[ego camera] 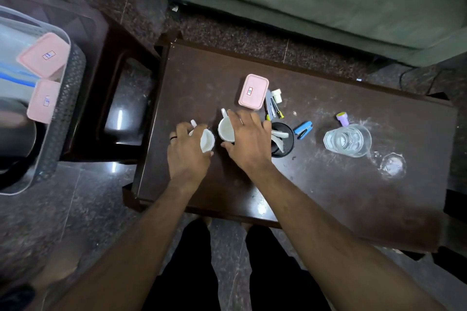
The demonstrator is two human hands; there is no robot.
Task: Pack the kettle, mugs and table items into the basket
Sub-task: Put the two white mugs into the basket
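While gripped by both hands, two white mugs [226, 130].

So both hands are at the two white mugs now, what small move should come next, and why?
Probably lift both mugs and carry them left to the grey basket. The left hand already tilts one white ceramic mug, the right hand covers the other, and the basket already holds the kettle.

You can read no text outright. The pink box [253, 91] at 12 o'clock on the counter [328, 184] bears a small label; its characters are too small to read. The basket's two pink lids [45, 58] carry blurred labels.
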